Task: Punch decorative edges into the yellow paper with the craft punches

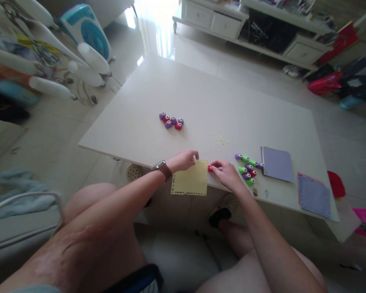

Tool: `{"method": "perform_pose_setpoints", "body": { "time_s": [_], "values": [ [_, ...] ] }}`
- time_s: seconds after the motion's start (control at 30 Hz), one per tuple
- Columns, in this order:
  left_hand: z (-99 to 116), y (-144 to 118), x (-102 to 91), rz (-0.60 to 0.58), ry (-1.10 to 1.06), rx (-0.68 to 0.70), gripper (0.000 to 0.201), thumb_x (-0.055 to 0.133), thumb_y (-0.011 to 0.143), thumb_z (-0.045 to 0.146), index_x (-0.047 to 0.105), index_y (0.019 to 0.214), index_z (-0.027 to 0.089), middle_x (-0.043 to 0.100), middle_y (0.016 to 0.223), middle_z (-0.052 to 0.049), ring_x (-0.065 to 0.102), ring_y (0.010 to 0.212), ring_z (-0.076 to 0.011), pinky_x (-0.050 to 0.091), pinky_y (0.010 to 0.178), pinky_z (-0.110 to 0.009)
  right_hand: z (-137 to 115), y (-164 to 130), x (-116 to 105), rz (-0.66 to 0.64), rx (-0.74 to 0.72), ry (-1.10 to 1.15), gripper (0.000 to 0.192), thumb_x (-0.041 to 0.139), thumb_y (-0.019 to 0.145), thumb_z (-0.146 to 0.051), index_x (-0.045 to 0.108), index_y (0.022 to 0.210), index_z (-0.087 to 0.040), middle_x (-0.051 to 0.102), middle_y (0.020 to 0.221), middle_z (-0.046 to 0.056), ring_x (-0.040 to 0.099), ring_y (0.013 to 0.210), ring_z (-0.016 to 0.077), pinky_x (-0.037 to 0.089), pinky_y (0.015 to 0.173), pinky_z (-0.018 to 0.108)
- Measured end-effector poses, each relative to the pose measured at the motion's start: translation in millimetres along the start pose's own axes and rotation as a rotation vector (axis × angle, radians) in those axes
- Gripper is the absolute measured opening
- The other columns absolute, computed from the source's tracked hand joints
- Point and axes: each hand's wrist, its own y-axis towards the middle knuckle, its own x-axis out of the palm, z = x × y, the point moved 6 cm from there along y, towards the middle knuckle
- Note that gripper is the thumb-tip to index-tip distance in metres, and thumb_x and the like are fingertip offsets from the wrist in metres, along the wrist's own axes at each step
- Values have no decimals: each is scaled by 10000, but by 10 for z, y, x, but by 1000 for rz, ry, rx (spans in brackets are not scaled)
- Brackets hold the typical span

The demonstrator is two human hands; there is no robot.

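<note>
A white worktop (195, 87) carries everything; a lilac paper stack (277, 162) lies at its right part, and nearer the corner a second paper stack (314, 196) shows dark holes along its edges. The yellow sheet (190, 181) is at the near edge of the worktop, partly out over the floor. Its bottom edge has a row of holes, and some holes show also on the left and top edges; the right edge looks mostly plain, so I judge this side is what remains, though the left hand hides a part. The left hand (184, 160) comes in low from the left, its curled fingers lying at the top edge of the sheet; whether they pinch it, I cannot tell. The right hand (227, 174) reaches forward, bent inward, with thumb and fingers closed around a red punch (210, 167) at the right edge of the sheet. Smaller punches (246, 176) with eye-like tops rest beside the lilac stack, others (173, 121) farther off. Smallest are the pale scraps (221, 140), scattered beyond the right hand.
</note>
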Motion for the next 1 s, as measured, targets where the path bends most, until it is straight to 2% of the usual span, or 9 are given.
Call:
{"method": "perform_pose_setpoints", "body": {
  "time_s": [0.7, 1.0],
  "values": [
    [-10, 12, 34, -15, -56, 11, 238, 613, 842, 160, 679, 1065, 210, 730, 944, -39, 648, 794, -165, 464, 682, -256, -5, -3, 2, -8, 3, -11, 136, 599, 880, -176, 733, 871, -192, 750, 957, 68, 668, 909, 202, 481, 864, 309],
    [-30, 44, 28, -38, -94, -45, 247, 628, 822, 163, 686, 1058, 209, 706, 901, -23, 628, 733, -145, 443, 609, -238, -50, -28, -14, -21, -12, -20, 94, 656, 839, -202, 741, 880, -195, 734, 925, 58, 662, 865, 195, 501, 809, 297]
  ]
}}
